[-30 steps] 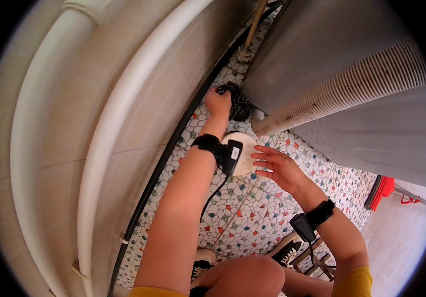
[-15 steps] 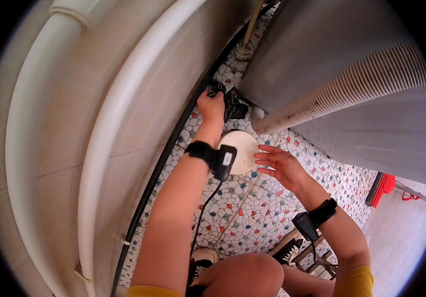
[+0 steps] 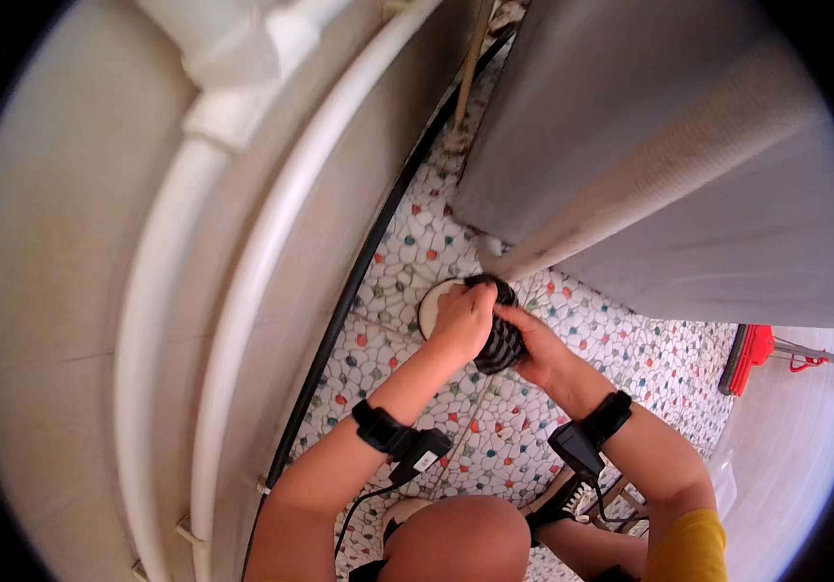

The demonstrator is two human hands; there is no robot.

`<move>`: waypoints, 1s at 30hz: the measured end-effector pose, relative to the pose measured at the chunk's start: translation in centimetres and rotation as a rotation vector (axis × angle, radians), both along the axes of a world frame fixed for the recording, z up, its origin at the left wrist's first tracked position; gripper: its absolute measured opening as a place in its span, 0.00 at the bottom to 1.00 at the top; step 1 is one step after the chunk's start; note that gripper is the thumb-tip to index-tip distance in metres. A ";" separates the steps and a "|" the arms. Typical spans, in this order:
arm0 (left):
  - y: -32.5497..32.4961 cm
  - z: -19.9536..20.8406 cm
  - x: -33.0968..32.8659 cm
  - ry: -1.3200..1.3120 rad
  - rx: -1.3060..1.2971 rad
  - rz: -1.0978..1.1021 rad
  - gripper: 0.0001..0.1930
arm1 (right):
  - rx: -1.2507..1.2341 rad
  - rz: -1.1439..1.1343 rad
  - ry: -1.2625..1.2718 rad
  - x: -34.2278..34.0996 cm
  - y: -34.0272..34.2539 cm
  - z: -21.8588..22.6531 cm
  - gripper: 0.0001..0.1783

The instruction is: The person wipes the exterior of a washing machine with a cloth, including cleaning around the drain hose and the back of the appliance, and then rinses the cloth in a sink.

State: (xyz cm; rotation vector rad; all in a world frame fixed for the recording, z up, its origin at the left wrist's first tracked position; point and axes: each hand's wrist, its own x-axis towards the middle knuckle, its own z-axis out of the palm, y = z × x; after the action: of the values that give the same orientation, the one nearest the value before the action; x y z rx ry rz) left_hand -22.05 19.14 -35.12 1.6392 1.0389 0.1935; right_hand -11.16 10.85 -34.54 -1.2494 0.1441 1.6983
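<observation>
On the left, a beige tiled wall (image 3: 68, 320) was seen, and on the right a large grey cabinet (image 3: 689, 257), whose contents were hidden behind its closed sides. Between them a pebble-patterned floor (image 3: 596, 335) was laid. The wall was lined by a thick white pipe (image 3: 155, 301) and a thinner white pipe (image 3: 267, 218), with a black hose (image 3: 370, 242) run along its foot. In front of the cabinet a corrugated hose (image 3: 664, 165) was blurred; whether anything was carried inside it, or inside the pipes, could not be told. A red broom head (image 3: 753, 351) was placed well apart, at the far right.

Near the wall side, a round cream disc (image 3: 429, 310) was partly covered from view by the left hand (image 3: 467, 318). Whether an opening was closed by it could not be told, as nothing beneath it was shown.

Just beyond the disc's right edge, the black-and-grey striped cloth (image 3: 501, 346) was held between both hands. Its upper end was pinched by the closed fingers of the left hand, and its right side was clasped by the right hand (image 3: 543, 354), most of whose fingers were hidden. The handling was judged to be partway along: the cloth had been taken up and bunched, but had not been spread, laid down or released. Whether the floor was touched by its lower end could not be told.
</observation>
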 end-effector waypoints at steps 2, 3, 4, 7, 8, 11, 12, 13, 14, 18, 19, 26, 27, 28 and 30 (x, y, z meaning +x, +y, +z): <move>0.6 0.4 -1.2 0.048 0.400 -0.218 0.21 | 0.029 0.064 0.071 0.3 -0.9 1.2 0.19; 0.7 2.4 -1.3 0.026 0.438 -0.227 0.21 | 0.027 0.114 0.064 1.0 -1.5 1.8 0.17; 0.6 5.5 -1.3 0.062 0.496 -0.189 0.18 | -0.007 0.123 0.080 1.5 -2.0 2.1 0.14; 1.6 16.1 -0.3 -0.047 0.573 -0.049 0.11 | -0.149 0.232 -0.016 2.7 -2.8 5.4 0.17; 1.4 20.3 0.0 -0.177 0.557 0.053 0.08 | -0.122 0.282 -0.056 3.3 -3.3 6.5 0.17; 0.9 30.2 2.1 -0.471 0.776 0.175 0.10 | -0.021 0.334 -0.092 5.4 -4.7 10.0 0.20; 1.0 32.9 3.0 -0.566 0.930 0.203 0.12 | -0.033 0.331 -0.122 6.3 -5.2 10.8 0.20; 1.1 35.5 3.5 -0.596 1.074 0.234 0.16 | -0.048 0.338 -0.142 6.5 -5.3 11.7 0.21; 1.5 37.6 4.6 -0.626 1.198 0.287 0.20 | -0.058 0.329 -0.175 6.8 -5.3 12.7 0.17; 1.9 41.5 7.5 -0.479 1.382 0.328 0.23 | -0.055 0.261 -0.238 7.5 -5.8 14.2 0.17; 2.2 41.6 8.0 -0.476 1.385 0.324 0.23 | -0.010 0.269 -0.237 8.0 -5.8 14.0 0.23; 3.5 40.8 8.8 -0.624 1.318 0.298 0.16 | 0.172 0.245 -0.233 9.5 -5.8 14.9 0.29; 3.5 40.9 8.9 -0.614 1.316 0.299 0.16 | 0.128 0.238 -0.342 9.6 -5.5 14.2 0.26; 3.4 41.1 8.8 -0.651 1.283 0.332 0.16 | 0.085 0.232 -0.451 9.6 -5.5 13.7 0.23; 3.1 41.7 8.7 -0.702 1.217 0.359 0.16 | 0.108 0.278 -0.456 9.8 -5.5 14.7 0.23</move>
State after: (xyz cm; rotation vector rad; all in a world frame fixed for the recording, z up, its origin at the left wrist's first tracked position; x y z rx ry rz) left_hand -13.38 22.25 6.63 2.0970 0.6244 1.7773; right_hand -1.39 5.31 -19.81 -1.5932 -0.4054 1.5768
